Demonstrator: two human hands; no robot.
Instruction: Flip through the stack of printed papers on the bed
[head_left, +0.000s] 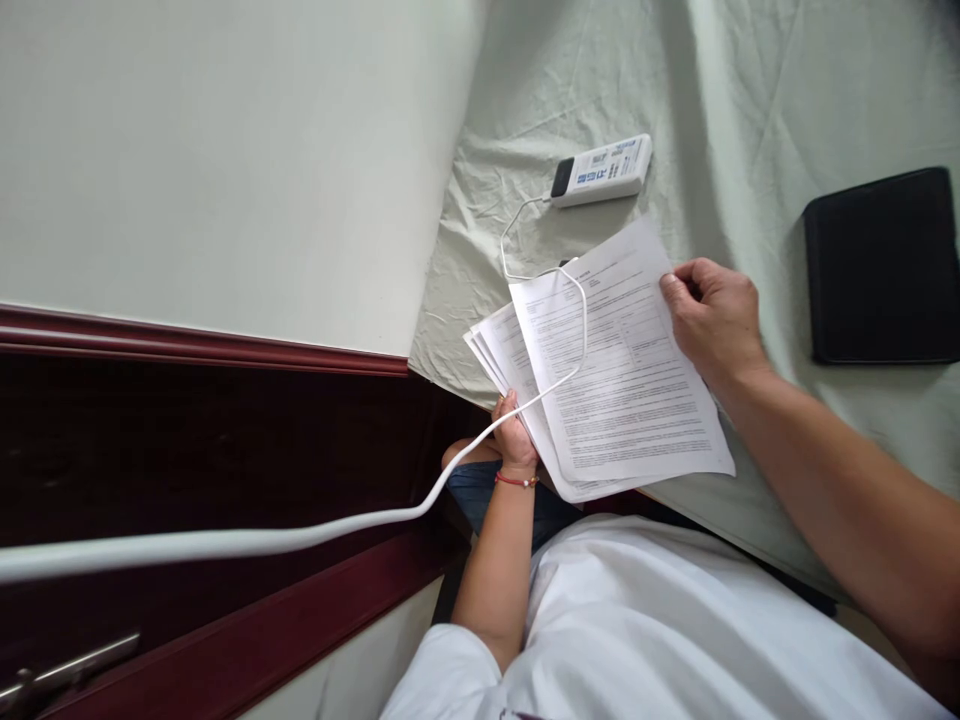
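Observation:
My left hand [515, 437], with a red string bracelet at the wrist, is closed on the left edge of several printed paper sheets [501, 342]. The sheets are fanned out at an angle. My right hand [716, 318] pinches the right edge of the top sheet [626, 385], which is covered in small printed text and lies skewed over the others. A white cable [450, 490] crosses in front of the papers. It runs up to a white power bank [602, 172] on the cloth beyond them.
A black rectangular case [885, 268] lies at the right on the pale green cloth [720, 90]. A white surface with a dark red edge [202, 342] fills the left side. Below it is dark wood, with a metal handle [71, 668] at the lower left.

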